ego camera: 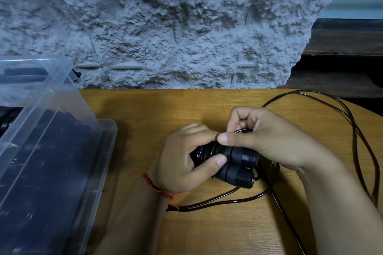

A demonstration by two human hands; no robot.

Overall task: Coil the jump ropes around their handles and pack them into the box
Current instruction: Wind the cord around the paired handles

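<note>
Gripping hand: the left hand [182, 159] curls its fingers [219, 160] round two black jump rope handles [238, 163], held side by side low over the wooden surface [207, 223]; its thumb lies across turns of rope [204, 152] wound on them.
Winding hand: the right hand [275, 141] pinches the rope between thumb and curled fingers at the top of the handles, its thumb tip touching the left forefinger.
Loose rope: dark loops trail over the surface to the right and beneath both wrists.
Box: a clear plastic storage box [103, 151] sits at left, apart from the handles, with its lid [41, 89] leaning open and dark things inside.
Left wrist: red thread bracelet [157, 187].
</note>
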